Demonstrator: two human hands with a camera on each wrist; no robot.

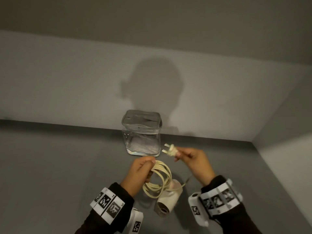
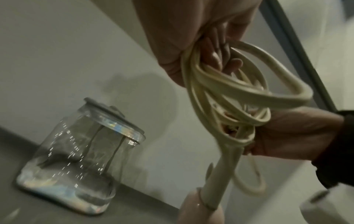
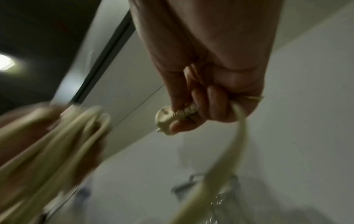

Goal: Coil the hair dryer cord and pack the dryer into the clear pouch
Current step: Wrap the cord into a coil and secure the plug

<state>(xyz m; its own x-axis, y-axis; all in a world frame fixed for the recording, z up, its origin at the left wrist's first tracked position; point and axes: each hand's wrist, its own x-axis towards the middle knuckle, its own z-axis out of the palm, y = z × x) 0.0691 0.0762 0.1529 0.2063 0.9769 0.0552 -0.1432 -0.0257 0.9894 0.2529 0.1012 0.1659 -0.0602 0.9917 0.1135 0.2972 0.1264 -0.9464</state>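
A pale pink hair dryer point(image 1: 168, 198) lies on the grey surface between my wrists, nozzle toward me. Its cream cord point(image 1: 159, 178) hangs in several loops from my left hand point(image 1: 143, 168), whose fingers curl round the loops point(image 2: 226, 91). My right hand point(image 1: 190, 159) grips the cord's two-pin plug point(image 1: 171, 150), prongs pointing left toward the pouch; the plug point(image 3: 172, 118) shows between my right fingers point(image 3: 210, 104). The clear pouch point(image 1: 141, 134) with a grey zip top stands upright and zipped against the wall, just beyond both hands, and again in the left wrist view point(image 2: 80, 154).
A grey wall point(image 1: 84, 85) rises directly behind the pouch, and a second wall point(image 1: 287, 157) closes off the right side, forming a corner. Bare grey surface point(image 1: 59, 166) stretches to the left of the hands.
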